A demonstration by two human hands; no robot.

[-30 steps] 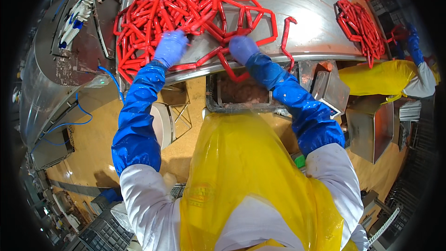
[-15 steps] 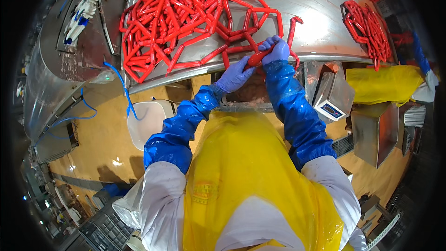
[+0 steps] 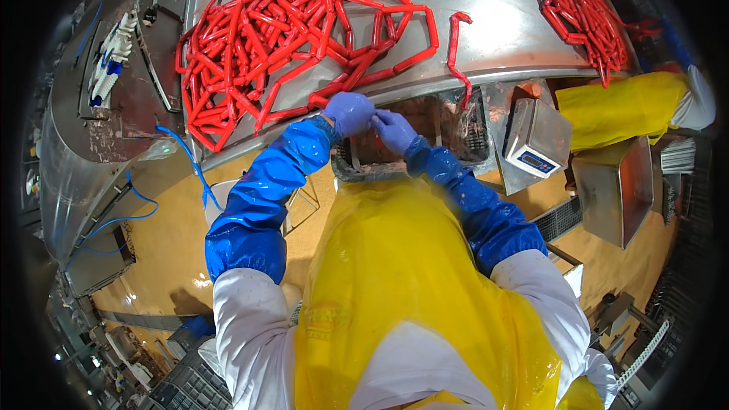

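Observation:
My left hand (image 3: pixel 351 114), in a purple glove, is closed at the front edge of the steel table, where a string of red sausages (image 3: pixel 319 97) runs up to it. Pressed fingertip to fingertip against it is my right hand (image 3: pixel 395 132), also gloved and closed. Whatever lies between the fingers is hidden. Behind and to the left spreads a big tangled heap of linked red sausages (image 3: pixel 258 45). A short separate string of sausages (image 3: pixel 453 49) hangs over the table edge to the right of my hands.
Below my hands sits a dark crate (image 3: pixel 351 171) against the steel table (image 3: pixel 486 38). To its right stands a scale (image 3: pixel 538 137), with a metal bin (image 3: pixel 613 197) beyond. Another sausage pile (image 3: pixel 581 23) lies far right near a co-worker's yellow apron (image 3: pixel 619 110). A blue hose (image 3: pixel 190 159) hangs at left.
Both hands have moved left and toward me, off the spot beside the short hanging string. The red sausage seen between them is now hidden. More of the crate shows.

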